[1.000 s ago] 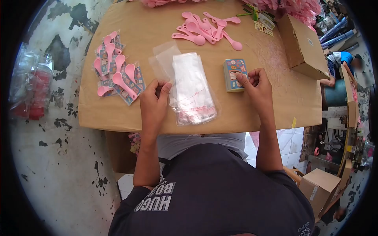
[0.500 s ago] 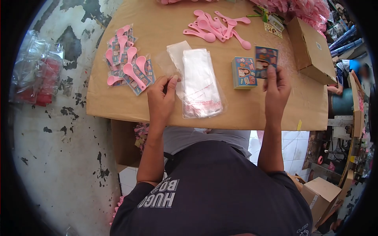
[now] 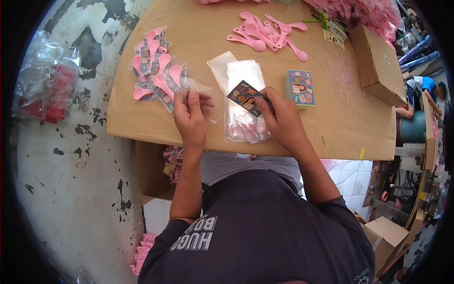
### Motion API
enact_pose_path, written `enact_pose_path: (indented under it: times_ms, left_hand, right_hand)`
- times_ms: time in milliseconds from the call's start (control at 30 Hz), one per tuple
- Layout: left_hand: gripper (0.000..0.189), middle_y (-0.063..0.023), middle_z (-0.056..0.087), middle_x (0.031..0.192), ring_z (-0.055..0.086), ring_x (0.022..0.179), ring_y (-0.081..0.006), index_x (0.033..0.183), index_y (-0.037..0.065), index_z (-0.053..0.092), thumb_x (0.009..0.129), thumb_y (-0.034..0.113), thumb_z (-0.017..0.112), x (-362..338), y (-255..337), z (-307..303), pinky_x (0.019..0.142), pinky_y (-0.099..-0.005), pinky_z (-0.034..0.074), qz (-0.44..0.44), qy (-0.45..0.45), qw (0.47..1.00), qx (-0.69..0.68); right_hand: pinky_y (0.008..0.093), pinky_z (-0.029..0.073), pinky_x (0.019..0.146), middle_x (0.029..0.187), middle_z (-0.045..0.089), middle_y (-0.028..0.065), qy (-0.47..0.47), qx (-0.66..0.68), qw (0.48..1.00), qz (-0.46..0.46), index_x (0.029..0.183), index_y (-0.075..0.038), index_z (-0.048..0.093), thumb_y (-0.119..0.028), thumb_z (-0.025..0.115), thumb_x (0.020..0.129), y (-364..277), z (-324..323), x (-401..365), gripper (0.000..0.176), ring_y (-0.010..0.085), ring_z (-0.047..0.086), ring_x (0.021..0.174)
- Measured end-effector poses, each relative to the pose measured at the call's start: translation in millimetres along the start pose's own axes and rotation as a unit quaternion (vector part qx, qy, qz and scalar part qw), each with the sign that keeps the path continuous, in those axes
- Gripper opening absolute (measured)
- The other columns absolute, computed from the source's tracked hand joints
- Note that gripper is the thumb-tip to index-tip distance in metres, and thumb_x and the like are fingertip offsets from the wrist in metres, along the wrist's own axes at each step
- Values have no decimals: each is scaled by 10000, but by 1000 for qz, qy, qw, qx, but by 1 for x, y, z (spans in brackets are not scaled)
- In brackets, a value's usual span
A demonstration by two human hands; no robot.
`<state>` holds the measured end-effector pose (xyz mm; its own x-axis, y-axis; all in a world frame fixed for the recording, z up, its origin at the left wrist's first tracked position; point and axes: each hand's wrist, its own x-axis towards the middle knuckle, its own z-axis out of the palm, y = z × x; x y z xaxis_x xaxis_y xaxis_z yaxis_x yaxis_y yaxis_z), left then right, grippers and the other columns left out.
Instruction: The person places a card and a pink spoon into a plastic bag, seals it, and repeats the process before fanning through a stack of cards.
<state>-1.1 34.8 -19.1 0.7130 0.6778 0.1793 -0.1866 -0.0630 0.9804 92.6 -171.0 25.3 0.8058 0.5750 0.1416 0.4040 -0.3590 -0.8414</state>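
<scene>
My right hand [image 3: 283, 113] pinches a dark printed card [image 3: 245, 97] between thumb and fingers. The card is tilted above a pile of clear plastic bags [image 3: 243, 125] at the middle of the table's near side. My left hand [image 3: 190, 116] is curled around a thin clear plastic bag [image 3: 201, 88], hard to see against the brown table. To its upper left lie packed bags with pink spoons [image 3: 163, 85] and cards. A stack of the same printed cards [image 3: 300, 89] stands right of my right hand.
Loose pink spoons [image 3: 269, 33] lie in a heap at the far middle of the table. A cardboard box [image 3: 378, 64] and a pink pile [image 3: 354, 12] are at the far right. Another person [image 3: 421, 90] is beyond the right edge. Plastic packs [image 3: 47, 80] lie at left.
My right hand has carried the card leftward from beside the card stack to above the plastic bags. My left hand stays near the same place, its fingers now turned rightward.
</scene>
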Motion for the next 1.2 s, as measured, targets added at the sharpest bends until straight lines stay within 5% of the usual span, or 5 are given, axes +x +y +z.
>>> enact_pose_path:
  times_ms: [133,400,600,933,1200]
  left_hand:
    - [238,-170,741,1060,741,908,-224,1241,23,481,1068,141,594,0,6,10,773,-278,578,-38,-31,986,-160]
    - [187,-196,741,1102,751,986,-263,1149,15,616,1002,102,691,-3,17,11,856,-308,620,-107,-14,963,-246]
    - [237,-236,723,1159,735,1070,-294,1201,-22,610,1008,100,677,-8,38,27,905,-349,622,-145,-56,945,-289]
    - [278,-259,698,1238,727,1086,-275,1252,-54,586,1026,95,645,-20,37,53,955,-380,610,-158,-111,922,-335]
    - [256,-240,744,1138,739,1008,-203,1231,-65,599,1026,79,649,-24,35,56,898,-312,604,-159,-125,931,-303]
  right_hand:
    - [475,431,585,722,645,208,4,1,1000,6,1009,-28,607,-232,587,1049,0,1,-3,209,405,626,640]
    - [247,426,532,740,643,5,156,173,972,-22,1104,2,670,-166,649,1037,0,-6,-10,182,34,533,631]
    - [201,426,510,736,620,-32,29,287,951,106,1020,-19,670,-221,691,1026,-6,-14,-25,203,10,514,597]
    - [185,384,464,726,604,-36,102,400,905,102,983,-26,631,-255,675,1040,-8,10,-27,239,3,498,550]
    - [206,430,519,799,639,-10,-52,277,953,111,1093,-1,643,-165,665,1034,-5,-17,-31,175,31,552,593]
